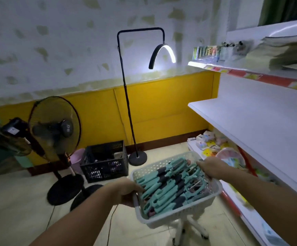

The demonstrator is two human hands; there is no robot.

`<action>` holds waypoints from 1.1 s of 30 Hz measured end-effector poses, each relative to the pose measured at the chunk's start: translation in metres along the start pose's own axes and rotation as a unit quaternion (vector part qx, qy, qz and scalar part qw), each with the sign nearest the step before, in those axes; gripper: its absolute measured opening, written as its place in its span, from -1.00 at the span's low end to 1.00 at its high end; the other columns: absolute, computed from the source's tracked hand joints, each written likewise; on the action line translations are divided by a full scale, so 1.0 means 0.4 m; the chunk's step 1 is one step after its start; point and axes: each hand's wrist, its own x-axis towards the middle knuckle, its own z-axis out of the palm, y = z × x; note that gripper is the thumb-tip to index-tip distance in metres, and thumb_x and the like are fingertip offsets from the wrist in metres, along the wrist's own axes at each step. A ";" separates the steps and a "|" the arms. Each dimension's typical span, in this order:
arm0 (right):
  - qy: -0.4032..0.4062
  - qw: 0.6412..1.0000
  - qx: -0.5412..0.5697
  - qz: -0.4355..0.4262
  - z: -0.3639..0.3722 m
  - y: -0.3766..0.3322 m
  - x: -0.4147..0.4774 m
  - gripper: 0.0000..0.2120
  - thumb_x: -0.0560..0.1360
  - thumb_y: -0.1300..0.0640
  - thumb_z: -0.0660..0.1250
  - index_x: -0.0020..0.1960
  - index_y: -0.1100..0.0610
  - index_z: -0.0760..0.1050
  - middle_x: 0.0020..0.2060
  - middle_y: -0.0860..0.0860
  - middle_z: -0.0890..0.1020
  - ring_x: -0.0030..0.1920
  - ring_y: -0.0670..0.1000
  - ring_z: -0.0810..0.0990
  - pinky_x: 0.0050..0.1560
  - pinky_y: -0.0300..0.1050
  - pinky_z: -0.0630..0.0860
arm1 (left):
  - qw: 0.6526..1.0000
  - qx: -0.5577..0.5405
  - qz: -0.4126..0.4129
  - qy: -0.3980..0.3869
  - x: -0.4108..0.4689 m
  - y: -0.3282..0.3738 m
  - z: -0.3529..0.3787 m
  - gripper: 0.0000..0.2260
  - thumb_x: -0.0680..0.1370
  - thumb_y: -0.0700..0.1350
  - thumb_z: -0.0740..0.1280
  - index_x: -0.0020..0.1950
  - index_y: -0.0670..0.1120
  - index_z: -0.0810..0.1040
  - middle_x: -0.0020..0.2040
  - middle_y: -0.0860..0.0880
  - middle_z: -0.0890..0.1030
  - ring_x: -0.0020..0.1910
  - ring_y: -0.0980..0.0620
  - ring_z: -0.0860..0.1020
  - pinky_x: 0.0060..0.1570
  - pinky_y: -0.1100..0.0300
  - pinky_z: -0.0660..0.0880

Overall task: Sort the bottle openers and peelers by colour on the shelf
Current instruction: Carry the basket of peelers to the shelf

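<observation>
Left hand, right hand grasp rims of white perforated plastic basket holding teal-and-grey openers and peelers. Sorting unstarted; next, lift onto bare white shelf.

Yellow-white wall, lit floor lamp, fan, tiled floor.

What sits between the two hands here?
Head view: the white basket, filled with teal and dark-grey tools, spans between left hand and right hand, each holding its rim.

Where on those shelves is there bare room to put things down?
The middle shelf is bare, between the packet-lined top shelf and the cluttered bottom shelf. The basket itself is packed with utensils.
</observation>
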 end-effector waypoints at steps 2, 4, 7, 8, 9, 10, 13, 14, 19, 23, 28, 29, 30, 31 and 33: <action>0.000 1.000 -0.001 -0.004 -0.016 -0.039 0.092 -0.54 0.61 -0.09 0.11 0.09 0.30 0.55 -0.01 0.18 0.59 -0.06 0.09 0.54 -0.06 -0.16 0.41 | 1.000 -0.011 0.000 -0.005 0.063 0.055 -0.051 -0.86 0.52 -0.24 0.37 0.05 -0.25 0.54 -0.17 -0.16 0.71 -0.16 -0.08 0.69 -0.21 0.06 0.63; 0.003 1.000 -0.002 -0.014 -0.032 -0.077 0.172 -0.53 0.62 -0.09 0.10 0.07 0.29 0.55 -0.03 0.19 0.60 -0.06 0.10 0.55 -0.09 -0.16 0.40 | 0.999 -0.030 -0.010 -0.025 0.126 0.106 -0.097 -0.83 0.52 -0.25 0.36 0.08 -0.27 0.53 -0.10 -0.19 0.70 -0.11 -0.11 0.69 -0.15 0.01 0.63; 0.013 1.000 -0.023 -0.005 -0.042 -0.101 0.277 -0.58 0.63 -0.09 0.07 -0.11 0.20 0.53 -0.17 0.11 0.56 -0.09 0.09 0.52 -0.21 -0.18 0.34 | 0.998 -0.021 -0.023 -0.059 0.234 0.177 -0.151 -0.82 0.53 -0.27 0.34 0.11 -0.29 0.51 -0.10 -0.21 0.69 -0.15 -0.12 0.69 -0.22 0.04 0.63; 0.018 1.000 -0.026 0.002 -0.042 -0.101 0.312 -0.60 0.63 -0.08 0.07 -0.19 0.15 0.48 -0.22 0.08 0.52 -0.12 0.08 0.50 -0.28 -0.18 0.31 | 0.997 -0.012 -0.026 -0.072 0.274 0.202 -0.165 -0.82 0.53 -0.27 0.33 0.11 -0.30 0.50 -0.12 -0.21 0.69 -0.18 -0.11 0.68 -0.25 0.05 0.62; 0.027 0.999 -0.019 0.014 -0.043 -0.099 0.350 -0.61 0.63 -0.08 0.07 -0.22 0.13 0.45 -0.22 0.07 0.51 -0.14 0.07 0.49 -0.31 -0.18 0.30 | 0.996 -0.011 -0.025 -0.084 0.317 0.229 -0.176 -0.82 0.53 -0.28 0.33 0.11 -0.30 0.50 -0.12 -0.22 0.68 -0.19 -0.11 0.68 -0.26 0.07 0.61; 0.036 0.999 -0.015 0.026 -0.047 -0.102 0.382 -0.62 0.62 -0.09 0.07 -0.18 0.14 0.46 -0.20 0.07 0.53 -0.15 0.05 0.50 -0.31 -0.17 0.32 | 0.995 -0.011 -0.022 -0.095 0.361 0.256 -0.185 -0.82 0.53 -0.30 0.32 0.11 -0.31 0.50 -0.11 -0.23 0.68 -0.19 -0.11 0.68 -0.27 0.08 0.61; 0.065 0.995 -0.024 0.071 -0.073 -0.112 0.478 -0.62 0.62 -0.08 0.07 -0.17 0.13 0.49 -0.27 0.05 0.52 -0.26 -0.01 0.48 -0.36 -0.17 0.29 | 0.992 -0.014 -0.016 -0.121 0.491 0.341 -0.197 -0.86 0.52 -0.38 0.27 0.07 -0.36 0.50 -0.09 -0.27 0.66 -0.28 -0.10 0.67 -0.39 0.14 0.59; 0.079 0.992 -0.029 0.091 -0.084 -0.116 0.512 -0.63 0.61 -0.09 0.09 -0.26 0.10 0.42 -0.34 0.04 0.46 -0.32 -0.02 0.43 -0.40 -0.17 0.25 | 0.991 -0.024 -0.018 -0.133 0.527 0.371 -0.196 -0.89 0.53 -0.42 0.23 0.03 -0.39 0.49 -0.12 -0.30 0.64 -0.39 -0.09 0.64 -0.49 0.18 0.55; 0.155 0.972 -0.022 0.177 -0.156 -0.115 0.645 -0.72 0.50 -0.15 0.19 -0.01 0.02 0.53 -0.13 0.05 0.60 -0.14 0.08 0.57 -0.14 -0.09 0.53 | 0.981 -0.072 -0.053 -0.174 0.716 0.527 -0.167 -0.86 0.53 -0.47 0.12 -0.17 -0.41 0.45 -0.48 -0.23 0.52 -0.74 0.01 0.34 -0.74 0.36 0.28; 0.171 0.954 -0.034 0.242 -0.240 -0.078 0.715 -0.85 0.49 0.09 0.19 -0.02 0.09 0.49 -0.22 0.07 0.52 -0.24 0.09 0.49 -0.33 -0.16 0.36 | 0.978 -0.028 -0.050 -0.200 0.847 0.646 -0.092 -0.89 0.48 -0.44 0.19 -0.08 -0.38 0.50 -0.41 -0.22 0.56 -0.58 0.07 0.40 -0.63 0.32 0.38; 0.203 0.943 0.026 0.263 -0.335 0.040 0.828 -0.79 0.51 0.16 0.18 0.07 0.17 0.52 -0.16 0.12 0.56 -0.29 0.11 0.48 -0.36 -0.16 0.33 | 0.975 -0.057 -0.043 -0.211 0.932 0.783 0.039 -0.89 0.50 -0.44 0.15 -0.02 -0.36 0.42 -0.50 -0.17 0.49 -0.64 0.07 0.34 -0.68 0.37 0.30; 0.211 0.943 0.041 0.254 -0.358 0.063 0.846 -0.73 0.53 0.14 0.18 0.16 0.17 0.53 -0.04 0.14 0.59 -0.20 0.14 0.54 -0.28 -0.14 0.38 | 0.974 -0.060 -0.042 -0.212 0.942 0.811 0.066 -0.91 0.51 -0.44 0.15 -0.07 -0.32 0.40 -0.57 -0.14 0.44 -0.69 0.08 0.32 -0.69 0.38 0.27; 0.219 0.942 0.050 0.248 -0.380 0.084 0.861 -0.67 0.55 0.10 0.18 0.27 0.15 0.50 0.13 0.14 0.58 -0.05 0.16 0.57 -0.17 -0.11 0.42 | 0.975 -0.069 -0.043 -0.206 0.950 0.838 0.094 -0.91 0.52 -0.43 0.14 -0.12 -0.28 0.38 -0.60 -0.13 0.41 -0.71 0.09 0.30 -0.68 0.39 0.23; 0.224 0.940 0.055 0.252 -0.401 0.098 0.870 -0.61 0.57 0.06 0.18 0.36 0.12 0.43 0.29 0.11 0.51 0.08 0.15 0.56 -0.04 -0.09 0.45 | 0.976 -0.075 -0.044 -0.200 0.968 0.863 0.118 -0.89 0.52 -0.42 0.14 -0.16 -0.25 0.36 -0.60 -0.11 0.38 -0.71 0.10 0.27 -0.67 0.38 0.20; 0.228 0.936 0.058 0.262 -0.437 0.123 0.886 -0.55 0.59 0.00 0.18 0.45 0.07 0.33 0.41 0.08 0.38 0.13 0.11 0.52 0.04 -0.10 0.44 | 0.976 -0.080 -0.042 -0.199 1.013 0.913 0.154 -0.84 0.52 -0.40 0.14 -0.21 -0.20 0.32 -0.55 -0.08 0.33 -0.66 0.11 0.22 -0.65 0.36 0.18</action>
